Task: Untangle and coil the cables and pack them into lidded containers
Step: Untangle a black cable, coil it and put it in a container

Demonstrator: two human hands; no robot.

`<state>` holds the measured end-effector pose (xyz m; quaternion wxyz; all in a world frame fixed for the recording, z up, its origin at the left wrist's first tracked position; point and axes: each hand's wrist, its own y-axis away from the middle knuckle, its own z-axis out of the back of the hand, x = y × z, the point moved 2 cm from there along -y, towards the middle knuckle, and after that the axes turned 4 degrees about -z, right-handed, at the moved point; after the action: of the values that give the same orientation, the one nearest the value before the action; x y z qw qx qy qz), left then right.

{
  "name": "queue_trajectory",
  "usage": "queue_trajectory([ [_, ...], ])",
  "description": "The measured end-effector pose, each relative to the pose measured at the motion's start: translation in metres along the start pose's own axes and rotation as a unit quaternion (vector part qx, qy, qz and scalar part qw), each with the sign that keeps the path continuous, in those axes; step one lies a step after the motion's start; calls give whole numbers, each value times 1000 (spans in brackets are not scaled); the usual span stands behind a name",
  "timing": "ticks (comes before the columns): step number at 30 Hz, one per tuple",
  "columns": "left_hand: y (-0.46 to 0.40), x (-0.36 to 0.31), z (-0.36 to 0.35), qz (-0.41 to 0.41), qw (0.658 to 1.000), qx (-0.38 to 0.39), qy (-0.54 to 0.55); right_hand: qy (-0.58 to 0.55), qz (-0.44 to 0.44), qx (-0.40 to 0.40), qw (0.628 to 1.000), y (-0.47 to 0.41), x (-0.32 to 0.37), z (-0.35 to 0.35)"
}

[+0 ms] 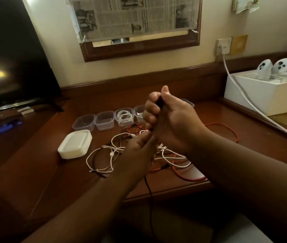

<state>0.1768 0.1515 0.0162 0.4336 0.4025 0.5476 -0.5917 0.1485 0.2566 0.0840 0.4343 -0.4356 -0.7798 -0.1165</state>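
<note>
My right hand [170, 120] is raised over the desk, fingers curled round a coil of black cable [160, 102]. Below it, my left hand [139, 151] pinches the same black cable, whose loose end [149, 190] hangs down past the desk's front edge. Under the hands lies a tangle of white cables [111, 151] and red cables [223, 127]. Behind them stands a row of clear plastic containers [104, 120]; one container [124, 116] holds a coiled white cable. A stack of white lids [75, 146] sits to the left.
A dark TV screen [13, 58] stands at the left on the wooden desk [42, 163]. A white box [269, 97] with controllers sits at the right, and a white power cord [244, 99] runs from the wall socket across it. A framed mirror covered with newspaper hangs behind.
</note>
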Motion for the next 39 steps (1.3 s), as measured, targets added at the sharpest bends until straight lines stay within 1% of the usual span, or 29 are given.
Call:
queue_trajectory([
  [1, 0, -4, 2, -24, 998, 26, -48, 145, 58, -42, 987, -1, 4, 2],
  [2, -1, -8, 6, -59, 990, 45, -121, 325, 102, -82, 937, -2, 9, 4],
  [3, -4, -12, 12, -100, 974, 51, -196, 510, 114, -110, 845, -4, 12, 6],
  [4, -9, -15, 18, -140, 956, 44, -256, 652, 83, -110, 745, -6, 10, 7],
  [5, -11, -21, 24, -174, 941, 34, -290, 736, 31, -92, 670, -8, 6, 11],
  [6, -14, -24, 30, -196, 932, 26, -304, 758, -22, -76, 648, -9, 1, 15],
  [7, -17, -27, 36, -207, 929, 16, -305, 718, -76, -68, 688, -8, -3, 21],
  [8, -20, -28, 42, -207, 929, 3, -306, 632, -137, -61, 761, -6, -7, 24],
  [9, -23, -28, 49, -191, 939, -10, -286, 530, -197, -43, 823, -3, -9, 25],
  [10, -26, -29, 55, -172, 953, -18, -248, 432, -245, -13, 868, -1, -10, 26],
  [12, -29, -26, 57, -130, 978, -35, -158, 228, -275, 51, 933, 3, -7, 20],
  [15, -23, -19, 36, -73, 996, -40, -31, -23, -168, 94, 981, -2, 3, 5],
  [16, -19, -17, 27, -71, 997, -31, -22, -60, -113, 79, 989, -4, 5, 3],
  [18, -13, -12, 18, -93, 991, -8, -99, -57, -7, 23, 998, -8, 6, 6],
  [20, -9, -11, 18, -101, 968, 31, -227, 81, 84, -41, 992, -11, 6, 14],
  [21, -8, -12, 20, -104, 958, 42, -265, 204, 125, -73, 968, -11, 6, 20],
  [22, -8, -15, 23, -114, 949, 42, -291, 352, 153, -101, 918, -10, 5, 22],
  [23, -9, -18, 27, -135, 938, 37, -316, 493, 158, -120, 847, -8, 3, 23],
  [25, -13, -29, 36, -181, 919, 30, -348, 677, 108, -115, 719, -5, -6, 23],
  [26, -16, -33, 42, -192, 918, 28, -345, 723, 77, -105, 679, -3, -12, 22],
  [27, -18, -36, 46, -199, 918, 23, -342, 743, 51, -99, 659, -2, -16, 21],
  [28, -19, -37, 49, -198, 918, 20, -342, 742, 25, -94, 663, -1, -19, 19],
  [29, -19, -39, 51, -190, 923, 23, -334, 712, -9, -88, 696, -1, -20, 17],
  [30, -19, -41, 51, -177, 935, 30, -305, 651, -58, -80, 753, -1, -19, 16],
  [32, -19, -41, 50, -136, 973, 19, -185, 455, -181, -29, 871, 1, -17, 15],
  [34, -21, -34, 50, -77, 995, -50, -51, 222, -241, 41, 944, 6, -12, 9],
  [35, -21, -31, 47, -51, 995, -81, -1, 111, -228, 69, 965, 8, -8, 4],
  [37, -18, -23, 37, -30, 995, -92, 25, -66, -139, 84, 985, 6, 1, -5],
  [39, -12, -19, 24, -47, 997, -66, -16, -105, -7, 48, 993, 1, 8, -8],
])
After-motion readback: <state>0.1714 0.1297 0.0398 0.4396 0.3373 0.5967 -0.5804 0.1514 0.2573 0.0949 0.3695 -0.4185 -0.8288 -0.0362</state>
